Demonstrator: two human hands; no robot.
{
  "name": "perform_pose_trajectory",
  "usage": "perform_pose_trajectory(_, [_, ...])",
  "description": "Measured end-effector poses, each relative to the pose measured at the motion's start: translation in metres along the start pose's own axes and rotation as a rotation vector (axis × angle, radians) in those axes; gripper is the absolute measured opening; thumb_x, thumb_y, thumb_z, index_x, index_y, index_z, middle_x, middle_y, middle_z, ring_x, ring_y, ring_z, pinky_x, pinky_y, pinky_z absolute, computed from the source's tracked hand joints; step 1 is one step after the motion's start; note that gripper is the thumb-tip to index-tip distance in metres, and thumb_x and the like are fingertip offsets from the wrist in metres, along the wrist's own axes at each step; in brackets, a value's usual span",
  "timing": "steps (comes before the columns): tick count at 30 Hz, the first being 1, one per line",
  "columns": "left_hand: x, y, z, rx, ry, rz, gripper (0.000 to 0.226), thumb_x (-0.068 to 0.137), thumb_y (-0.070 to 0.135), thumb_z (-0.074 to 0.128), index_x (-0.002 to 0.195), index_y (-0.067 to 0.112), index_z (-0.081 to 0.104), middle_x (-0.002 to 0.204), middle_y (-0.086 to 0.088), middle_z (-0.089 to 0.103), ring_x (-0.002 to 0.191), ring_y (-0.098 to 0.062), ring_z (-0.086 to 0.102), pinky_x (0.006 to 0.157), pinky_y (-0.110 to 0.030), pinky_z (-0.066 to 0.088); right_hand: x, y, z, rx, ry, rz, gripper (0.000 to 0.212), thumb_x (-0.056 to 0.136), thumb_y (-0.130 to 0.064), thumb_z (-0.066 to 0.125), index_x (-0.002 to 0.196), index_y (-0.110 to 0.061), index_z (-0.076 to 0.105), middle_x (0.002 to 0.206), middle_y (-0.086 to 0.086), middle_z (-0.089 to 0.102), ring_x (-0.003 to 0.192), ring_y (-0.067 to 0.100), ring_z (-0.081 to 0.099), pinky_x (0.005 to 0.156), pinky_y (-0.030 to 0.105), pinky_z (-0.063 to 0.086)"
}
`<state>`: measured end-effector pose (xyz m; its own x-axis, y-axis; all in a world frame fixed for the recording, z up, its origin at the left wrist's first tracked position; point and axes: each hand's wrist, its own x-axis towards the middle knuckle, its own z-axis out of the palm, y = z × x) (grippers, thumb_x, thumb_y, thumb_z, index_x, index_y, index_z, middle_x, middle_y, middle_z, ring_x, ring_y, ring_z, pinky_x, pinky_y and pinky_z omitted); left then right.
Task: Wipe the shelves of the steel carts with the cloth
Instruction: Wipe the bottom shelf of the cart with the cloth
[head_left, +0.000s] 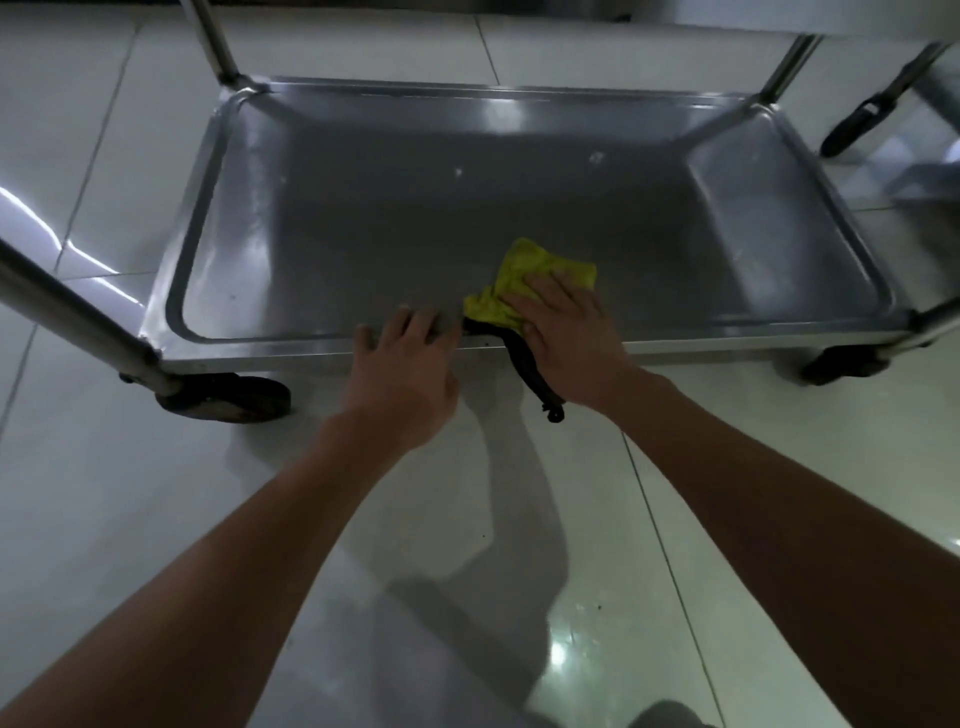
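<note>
The bottom shelf (395, 223) of a steel cart fills the upper half of the head view, a shallow tray with a raised rim. A yellow cloth (524, 270) with a dark trailing end lies on the shelf near its front rim. My right hand (566, 343) presses flat on the cloth with straight fingers. To its left, my left hand (402, 369) rests on the shelf's front rim, fingers over the edge. A few small white specks show on the shelf toward the back.
The cart's posts rise at the corners, with black caster wheels (228, 397) at front left and at front right (841, 364). A second cart's leg and wheel (857, 124) stand at the back right. Glossy white floor tiles (519, 571) surround the cart.
</note>
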<state>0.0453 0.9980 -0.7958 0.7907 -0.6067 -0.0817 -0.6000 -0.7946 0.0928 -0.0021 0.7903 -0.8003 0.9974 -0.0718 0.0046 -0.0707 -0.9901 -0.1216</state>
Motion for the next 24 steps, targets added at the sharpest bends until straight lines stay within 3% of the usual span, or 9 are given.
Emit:
perform_pose_trajectory(4, [-0.005,0.002,-0.005,0.015,-0.020,0.001,0.071,0.092,0.037,0.052,0.156,0.025,0.022,0.156,-0.001,0.027,0.148,-0.026,0.019,0.110,-0.061,0.028,-0.002,0.003,-0.009,-0.080,-0.087,-0.058,0.050,0.105,-0.030,0.031,0.155,-0.029,0.027,0.164,0.001,0.018,0.151,0.030,0.010,0.119,0.045,0.014])
perform_pose_trajectory(9, [-0.013,0.014,-0.006,0.048,-0.078,-0.072,0.080,0.094,0.043,0.049,0.159,0.021,0.006,0.165,-0.003,0.007,0.153,-0.028,0.007,0.115,-0.064,0.019,0.000,0.000,-0.015,-0.049,-0.132,-0.046,0.049,0.105,-0.032,0.032,0.154,-0.031,0.027,0.164,-0.001,0.017,0.152,0.030,0.008,0.119,0.045,0.011])
perform_pose_trajectory(13, [-0.009,0.020,-0.002,0.080,-0.048,-0.062,0.083,0.090,0.045,0.052,0.157,0.017,0.014,0.163,-0.007,0.017,0.147,-0.032,0.020,0.116,-0.053,0.024,-0.005,0.001,-0.007,0.021,-0.043,-0.026,0.046,0.105,-0.031,0.034,0.150,-0.031,0.038,0.161,-0.001,0.026,0.151,0.029,0.015,0.120,0.045,0.011])
perform_pose_trajectory(16, [-0.009,0.021,-0.004,0.086,-0.038,-0.091,0.078,0.087,0.048,0.053,0.152,0.018,0.025,0.157,-0.005,0.026,0.142,-0.031,0.028,0.114,-0.053,0.026,-0.005,0.011,-0.001,0.071,0.012,-0.004,0.045,0.103,-0.029,0.036,0.147,-0.033,0.044,0.159,-0.004,0.030,0.149,0.026,0.019,0.121,0.040,0.010])
perform_pose_trajectory(20, [0.007,0.058,-0.015,-0.045,0.050,-0.105,0.054,0.084,0.038,0.054,0.133,0.014,0.047,0.137,-0.009,0.049,0.124,-0.033,0.047,0.103,-0.046,0.036,-0.007,0.031,-0.002,0.097,0.065,-0.009,0.043,0.101,-0.028,0.042,0.143,-0.033,0.049,0.156,-0.004,0.037,0.147,0.026,0.024,0.117,0.042,0.017])
perform_pose_trajectory(24, [0.034,0.098,-0.015,-0.187,0.110,-0.071,0.041,0.084,0.027,0.054,0.122,0.011,0.053,0.122,-0.010,0.057,0.111,-0.032,0.052,0.092,-0.042,0.037,-0.009,0.058,-0.005,0.125,0.096,0.014,0.041,0.100,-0.027,0.046,0.140,-0.031,0.053,0.154,-0.004,0.041,0.146,0.024,0.027,0.116,0.039,0.019])
